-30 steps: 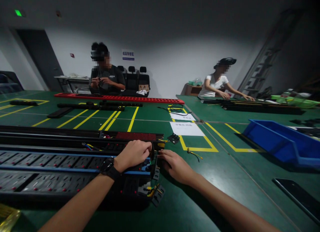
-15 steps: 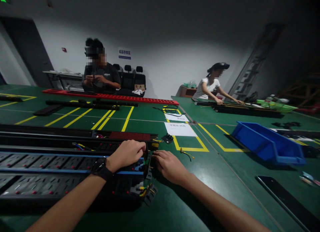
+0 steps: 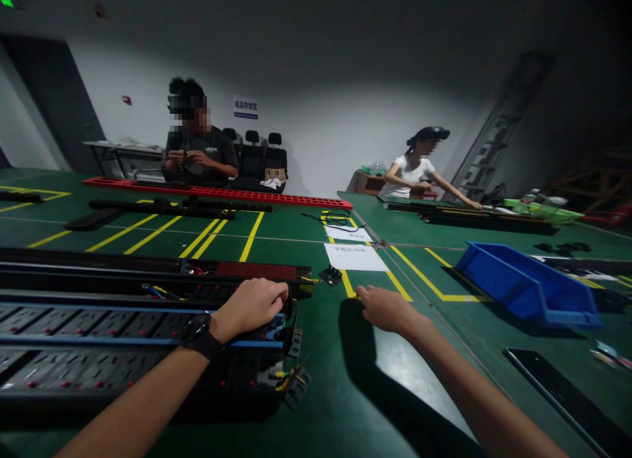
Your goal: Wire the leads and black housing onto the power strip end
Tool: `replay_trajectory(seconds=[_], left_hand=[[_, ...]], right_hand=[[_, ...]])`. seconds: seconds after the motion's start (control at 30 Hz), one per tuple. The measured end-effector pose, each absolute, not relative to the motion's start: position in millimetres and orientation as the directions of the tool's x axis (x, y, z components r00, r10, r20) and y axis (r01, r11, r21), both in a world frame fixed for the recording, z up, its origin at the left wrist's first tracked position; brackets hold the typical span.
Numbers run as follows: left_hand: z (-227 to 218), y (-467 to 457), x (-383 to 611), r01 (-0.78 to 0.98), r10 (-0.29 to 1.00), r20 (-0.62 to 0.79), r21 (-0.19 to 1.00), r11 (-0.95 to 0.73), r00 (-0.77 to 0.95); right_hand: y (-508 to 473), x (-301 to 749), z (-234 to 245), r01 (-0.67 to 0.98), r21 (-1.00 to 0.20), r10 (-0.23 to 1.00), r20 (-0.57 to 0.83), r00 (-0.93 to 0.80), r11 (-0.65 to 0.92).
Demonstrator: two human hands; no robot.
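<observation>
Head view: blue-edged socket strip (image 3: 108,321), beneath and left of left hand (image 3: 254,305); likely heavy, stiff; hold by long sides. Left fingers curled at its end, grip hidden. Right hand (image 3: 388,308), well apart: fingertips bunched, contents unclear. Black slotted end plate (image 3: 295,343), between hands, nearer: probably light, brittle; hold by edges.

The black socket strips (image 3: 74,367) look like smooth plastic with a dull sheen, the blue bin (image 3: 528,280) like smooth plastic, the green tabletop (image 3: 323,405) glossy, the sheets (image 3: 355,258) matt white paper.
</observation>
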State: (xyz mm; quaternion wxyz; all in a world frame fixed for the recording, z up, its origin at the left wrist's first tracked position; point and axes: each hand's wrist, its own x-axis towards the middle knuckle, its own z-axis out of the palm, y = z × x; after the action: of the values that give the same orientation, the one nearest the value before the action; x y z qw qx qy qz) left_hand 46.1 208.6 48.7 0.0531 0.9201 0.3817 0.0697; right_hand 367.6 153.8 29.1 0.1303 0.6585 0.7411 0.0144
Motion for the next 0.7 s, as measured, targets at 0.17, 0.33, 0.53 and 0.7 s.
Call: replay_trajectory(seconds=[0.17,0.33,0.53,0.7], left_hand=[[48,210,46,0.692,0.709,0.089,0.162,-0.703,0.699],[47,211,47,0.687,0.705,0.091,0.166,-0.708,0.704],[46,211,46,0.683,0.702,0.098,0.169,-0.710,0.706],[45,211,46,0.682,0.702,0.098,0.175,-0.710,0.706]], right_hand=[[160,347,10,0.966,0.110,0.972,-0.034,-0.231,0.233],[165,329,-26,0.916,-0.054,0.893,0.253,-0.372,0.397],[170,333,-57,0.815,-0.320,0.832,0.457,-0.315,0.484],[169,332,-54,0.794,-0.358,0.831,0.465,-0.304,0.491]])
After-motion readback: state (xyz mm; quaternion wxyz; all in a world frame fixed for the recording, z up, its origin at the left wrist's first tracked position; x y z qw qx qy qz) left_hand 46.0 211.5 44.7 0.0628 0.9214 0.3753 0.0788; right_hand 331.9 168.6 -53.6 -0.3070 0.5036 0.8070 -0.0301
